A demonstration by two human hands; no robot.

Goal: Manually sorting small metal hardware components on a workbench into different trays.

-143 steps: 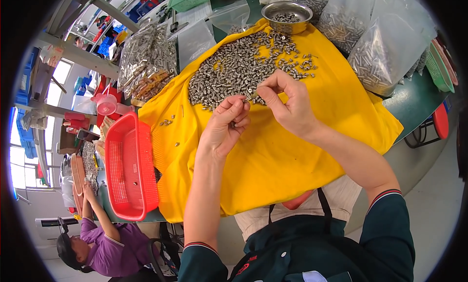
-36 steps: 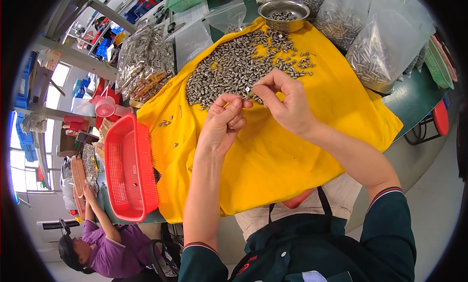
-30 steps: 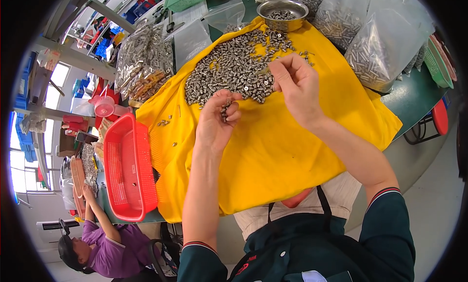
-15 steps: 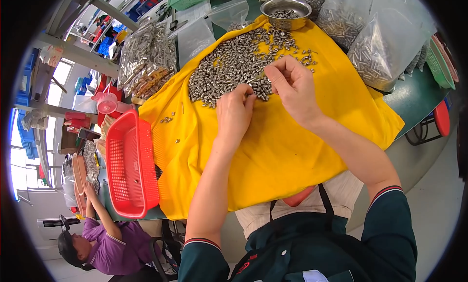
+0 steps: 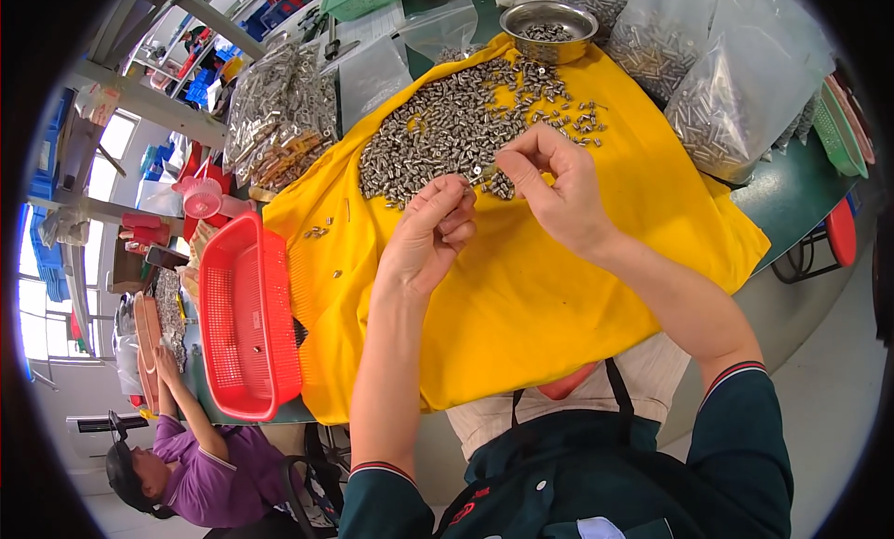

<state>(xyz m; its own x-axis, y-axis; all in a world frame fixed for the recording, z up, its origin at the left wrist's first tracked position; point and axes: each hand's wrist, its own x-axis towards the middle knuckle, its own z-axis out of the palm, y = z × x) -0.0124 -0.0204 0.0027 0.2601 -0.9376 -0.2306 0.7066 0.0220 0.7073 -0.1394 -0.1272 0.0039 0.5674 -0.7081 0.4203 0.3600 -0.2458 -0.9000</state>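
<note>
A heap of small silvery metal cylinders (image 5: 438, 129) is spread over a yellow cloth (image 5: 521, 306). At the heap's near edge, the fingertips of my left hand (image 5: 430, 227) are pinched on a small metal part (image 5: 467, 189), mostly covered by the fingers. My right hand (image 5: 554, 190) holds a thin rod-like tool (image 5: 480, 177) between thumb and index finger. Its tip points left and meets, or nearly meets, the part in my left hand. Fingers hide the tool's other end.
A steel bowl (image 5: 549, 25) of metal parts stands behind the heap. Clear bags of parts (image 5: 717, 106) are at the far right, more bagged parts (image 5: 279, 110) at the far left. A red basket (image 5: 250, 390) sits left of the cloth; a co-worker (image 5: 209, 469) sits beyond.
My left hand has drawn back from the heap and turned, showing its curled fingers, with the small part at its fingertips. My right hand has come slightly nearer and left with the thin tool.
</note>
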